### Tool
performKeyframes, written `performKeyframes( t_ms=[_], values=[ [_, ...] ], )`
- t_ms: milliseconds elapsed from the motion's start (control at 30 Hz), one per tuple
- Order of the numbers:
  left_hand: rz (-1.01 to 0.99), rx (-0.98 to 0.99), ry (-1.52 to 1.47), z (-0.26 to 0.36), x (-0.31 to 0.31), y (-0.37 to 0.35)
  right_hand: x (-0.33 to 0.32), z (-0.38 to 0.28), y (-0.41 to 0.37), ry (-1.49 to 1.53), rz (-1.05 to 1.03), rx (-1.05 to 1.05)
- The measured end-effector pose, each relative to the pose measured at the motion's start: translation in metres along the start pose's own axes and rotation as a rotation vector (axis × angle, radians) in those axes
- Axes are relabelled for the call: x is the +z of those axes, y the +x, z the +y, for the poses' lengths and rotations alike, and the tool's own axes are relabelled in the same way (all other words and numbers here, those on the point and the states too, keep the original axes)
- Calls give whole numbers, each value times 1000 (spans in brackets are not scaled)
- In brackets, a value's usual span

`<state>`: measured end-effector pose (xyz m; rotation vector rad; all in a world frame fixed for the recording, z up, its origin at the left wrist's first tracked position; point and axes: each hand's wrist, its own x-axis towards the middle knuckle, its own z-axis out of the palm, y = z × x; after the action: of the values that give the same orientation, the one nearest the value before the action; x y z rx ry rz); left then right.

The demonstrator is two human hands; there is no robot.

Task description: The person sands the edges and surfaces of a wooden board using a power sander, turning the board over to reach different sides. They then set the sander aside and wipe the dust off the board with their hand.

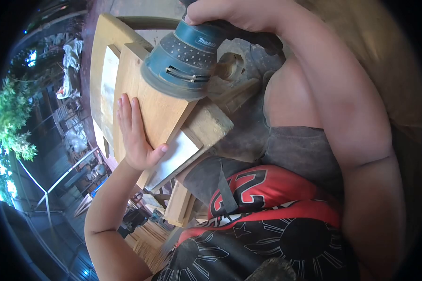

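Observation:
A teal Makita orbital sander (185, 58) rests with its round pad on the face of a light-brown wooden board (147, 105). My right hand (218, 10) is wrapped round the top of the sander; part of that hand is cut off by the upper edge of the view. Further along the same board, my left hand (137, 136) lies flat, fingers stretched out and thumb spread over the near edge. Beneath the board are a white-faced panel (182, 151) and a thick, worn wooden block (211, 122).
Dusty dark trousers (302, 152) on my legs are close beside the work. Wood pieces (177, 206) and a pile of thin wooden strips (147, 240) lie lower down. Off to the left stand a white metal frame (47, 193) and cluttered workshop gear.

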<state>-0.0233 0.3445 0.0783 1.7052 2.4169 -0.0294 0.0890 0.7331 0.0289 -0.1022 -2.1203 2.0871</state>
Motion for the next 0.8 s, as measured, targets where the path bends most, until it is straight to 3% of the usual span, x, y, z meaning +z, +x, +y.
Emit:
performKeyframes(
  t_ms=[233, 367, 500, 567, 700, 800],
  values=[
    [-4, 13, 11, -1, 0, 0, 8, -1, 8, -38, 36, 54],
    [-35, 19, 38, 1, -3, 1, 9, 12, 16, -84, -1, -97],
    [-15, 9, 12, -2, 0, -2, 8, 5, 10, -160, 22, -38],
    [-3, 5, 0, -3, 1, -2, 12, 13, 15, -282, 44, -180],
    [-7, 3, -2, -2, 0, -4, 11, 1, 8, -65, 17, -2],
    [2, 9, -1, -4, 1, -3, 6, 12, 12, -95, -4, -75]
  ],
)
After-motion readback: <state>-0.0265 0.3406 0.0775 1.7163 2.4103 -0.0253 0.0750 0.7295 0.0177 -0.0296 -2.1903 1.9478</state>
